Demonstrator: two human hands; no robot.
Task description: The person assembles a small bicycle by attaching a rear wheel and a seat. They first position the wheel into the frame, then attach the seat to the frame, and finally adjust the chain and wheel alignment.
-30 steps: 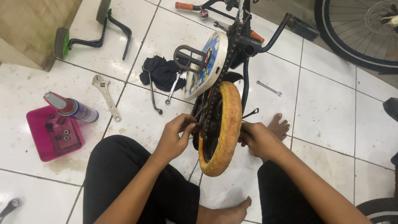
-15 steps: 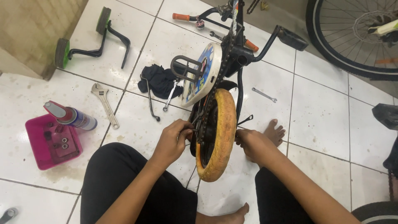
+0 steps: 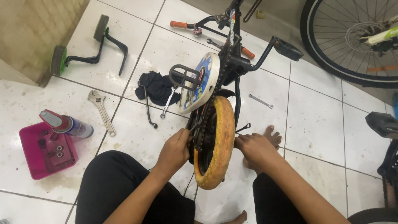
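Left hand: fingers curled and pinched at the hub side of the small yellow wheel, right at the chain. What exactly it grips is hidden by the fingers; looks closed on something small at the axle.

Right hand: on the opposite side of the same wheel, fingers bent in against the tyre and axle area, touching it. Can't tell if it holds a part or just braces.

Wheel belongs to a small child's bike lying upside down on the white tiled floor, wheel upright between the person's knees. White chain guard with blue print sits just beyond the wheel, black pedal beside it. Orange handlebar grips at the far end.

A bare foot rests just behind the right hand.

Further out, left side: black cloth with a small spanner touching it, adjustable wrench nearby, pink tray holding nuts, with a spray can lying across its edge. Pair of training wheels on black brackets at far left.

Right side: another spanner on the floor, well apart from the hands. Large bicycle wheel with spokes at top right.
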